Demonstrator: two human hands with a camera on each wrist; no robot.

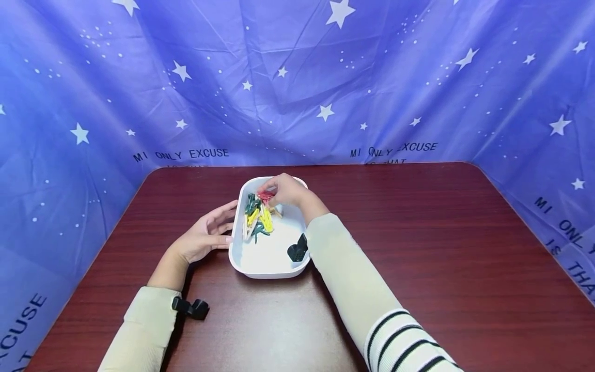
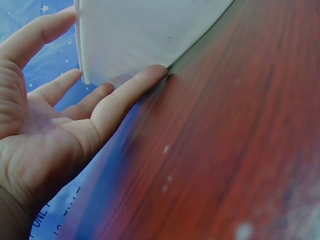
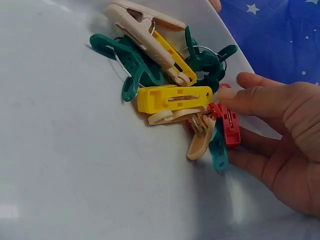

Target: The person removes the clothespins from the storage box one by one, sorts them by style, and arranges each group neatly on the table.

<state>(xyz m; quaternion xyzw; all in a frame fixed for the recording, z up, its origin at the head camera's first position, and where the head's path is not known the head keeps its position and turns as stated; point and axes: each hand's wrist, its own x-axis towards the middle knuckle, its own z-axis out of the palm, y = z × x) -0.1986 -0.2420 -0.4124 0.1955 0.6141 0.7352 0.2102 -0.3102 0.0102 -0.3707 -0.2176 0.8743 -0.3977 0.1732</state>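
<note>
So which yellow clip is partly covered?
The yellow clip crossed by a beige clip; the other yellow one, nearer the right hand, looks uncovered in the wrist view.

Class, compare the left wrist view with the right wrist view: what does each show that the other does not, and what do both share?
Only the left wrist shows the reddish tabletop and lettering. Only the right wrist shows clips, with the right hand at a red clip. Both show the white tray and starry blue cloth.
</note>
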